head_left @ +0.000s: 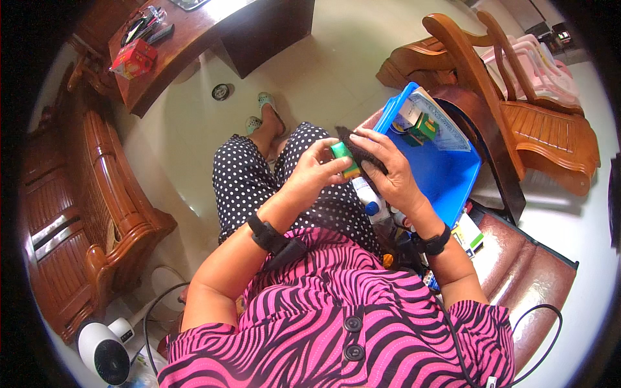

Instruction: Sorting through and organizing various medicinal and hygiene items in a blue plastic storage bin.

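Note:
Between the fingertips of my left hand [310,169] is a small green and yellow box [345,159], held above my lap. My right hand [390,162] grips a dark brown cloth [361,151] close against the box's right side. Just beyond that hand stands a blue plastic bin [432,169]. Inside it are a green carton [425,128] and a printed sheet [444,121] leaning on the far wall. Below my right hand lies a white bottle with a blue cap [366,196], among several packages partly hidden by my forearm.
A brown padded bench [524,271] lies at my right, with a wooden chair [543,121] beyond. At the upper left, a red box [135,58] sits on a wooden table [204,29]. A white fan [104,351] is low left; a black cable [558,334] loops at right.

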Demonstrator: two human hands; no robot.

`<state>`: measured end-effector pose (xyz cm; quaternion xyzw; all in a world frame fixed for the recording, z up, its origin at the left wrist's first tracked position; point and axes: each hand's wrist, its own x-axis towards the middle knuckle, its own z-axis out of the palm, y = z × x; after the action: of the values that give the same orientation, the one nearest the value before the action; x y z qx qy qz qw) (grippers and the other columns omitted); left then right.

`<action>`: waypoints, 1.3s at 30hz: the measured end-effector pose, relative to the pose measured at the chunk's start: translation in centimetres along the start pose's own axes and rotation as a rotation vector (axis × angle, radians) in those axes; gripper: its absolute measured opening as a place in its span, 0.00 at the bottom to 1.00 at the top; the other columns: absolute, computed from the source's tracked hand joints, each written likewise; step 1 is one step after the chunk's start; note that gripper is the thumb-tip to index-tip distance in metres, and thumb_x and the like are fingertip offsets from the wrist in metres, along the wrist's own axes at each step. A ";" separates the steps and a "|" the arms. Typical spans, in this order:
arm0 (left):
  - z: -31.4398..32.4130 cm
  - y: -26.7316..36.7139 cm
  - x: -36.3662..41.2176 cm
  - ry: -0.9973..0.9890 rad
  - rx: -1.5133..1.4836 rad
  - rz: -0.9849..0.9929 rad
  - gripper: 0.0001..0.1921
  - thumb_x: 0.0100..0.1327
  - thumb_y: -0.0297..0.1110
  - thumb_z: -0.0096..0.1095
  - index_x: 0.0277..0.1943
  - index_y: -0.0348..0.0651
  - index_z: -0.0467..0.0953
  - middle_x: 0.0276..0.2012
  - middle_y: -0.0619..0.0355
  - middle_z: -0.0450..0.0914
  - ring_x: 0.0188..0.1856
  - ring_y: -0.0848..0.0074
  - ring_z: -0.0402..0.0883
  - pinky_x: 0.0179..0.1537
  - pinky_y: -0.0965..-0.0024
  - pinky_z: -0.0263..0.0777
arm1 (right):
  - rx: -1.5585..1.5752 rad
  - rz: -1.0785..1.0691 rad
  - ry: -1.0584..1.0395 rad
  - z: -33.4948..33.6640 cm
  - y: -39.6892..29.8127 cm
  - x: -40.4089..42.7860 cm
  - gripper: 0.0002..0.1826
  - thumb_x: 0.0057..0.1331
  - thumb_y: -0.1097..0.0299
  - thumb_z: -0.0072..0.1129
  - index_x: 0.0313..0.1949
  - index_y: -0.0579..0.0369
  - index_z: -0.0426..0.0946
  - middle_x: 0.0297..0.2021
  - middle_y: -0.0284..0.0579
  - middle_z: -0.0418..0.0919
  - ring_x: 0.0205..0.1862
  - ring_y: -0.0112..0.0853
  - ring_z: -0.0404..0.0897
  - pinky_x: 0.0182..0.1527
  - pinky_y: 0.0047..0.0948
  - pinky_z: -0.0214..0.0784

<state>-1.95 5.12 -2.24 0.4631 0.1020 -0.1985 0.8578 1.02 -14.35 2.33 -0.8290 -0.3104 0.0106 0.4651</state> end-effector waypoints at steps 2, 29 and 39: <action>-0.2 -0.4 0.3 -0.001 -0.007 0.021 0.22 0.67 0.31 0.66 0.60 0.36 0.70 0.49 0.56 0.79 0.47 0.75 0.81 0.45 0.72 0.79 | 0.006 0.001 -0.003 0.1 -0.2 0.1 0.25 0.63 0.79 0.59 0.61 0.53 0.76 0.62 0.55 0.73 0.62 0.48 0.73 0.66 0.39 0.63; -0.2 -0.5 0.8 0.029 0.819 0.432 0.33 0.51 0.26 0.77 0.60 0.32 0.69 0.46 0.53 0.79 0.45 0.74 0.81 0.46 0.73 0.78 | -0.036 0.042 -0.009 -0.2 -0.3 -0.3 0.19 0.62 0.77 0.60 0.54 0.57 0.79 0.53 0.55 0.79 0.58 0.49 0.76 0.61 0.41 0.68; -0.1 0.5 0.6 -0.053 -0.121 -0.062 0.17 0.68 0.28 0.61 0.59 0.42 0.72 0.47 0.60 0.80 0.47 0.75 0.82 0.46 0.71 0.81 | -0.140 -0.051 -0.019 0.1 -0.7 -0.1 0.28 0.60 0.75 0.64 0.61 0.57 0.74 0.58 0.58 0.76 0.61 0.51 0.74 0.65 0.43 0.64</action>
<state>-1.19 5.32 -2.12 0.4015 0.1052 -0.2307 0.8801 0.55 -14.08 2.82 -0.8512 -0.3356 -0.0151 0.4032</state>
